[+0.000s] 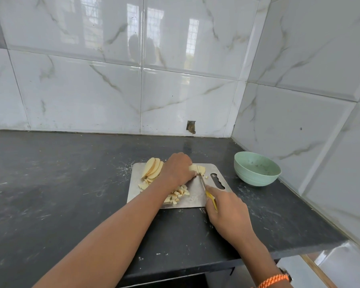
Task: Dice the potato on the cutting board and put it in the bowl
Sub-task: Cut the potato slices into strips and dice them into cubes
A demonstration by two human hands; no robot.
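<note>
Where marble-look tiled walls [175, 69] corner, dark dusty countertop [50, 194] holds steel cutting board [195, 196].

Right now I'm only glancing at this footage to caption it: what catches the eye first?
Two hands meet over a steel cutting board on the dark counter: the left hand holds potato strips while the right hand cuts with a yellow-handled knife. Diced pieces and slices lie on the board; a green bowl sits at right.

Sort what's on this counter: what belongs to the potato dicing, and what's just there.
In the job: cutting board, potato slices, diced pieces, knife in right hand, left hand holding potato strips, green bowl.

Just there: black countertop, tiled wall, orange wristband.
</note>
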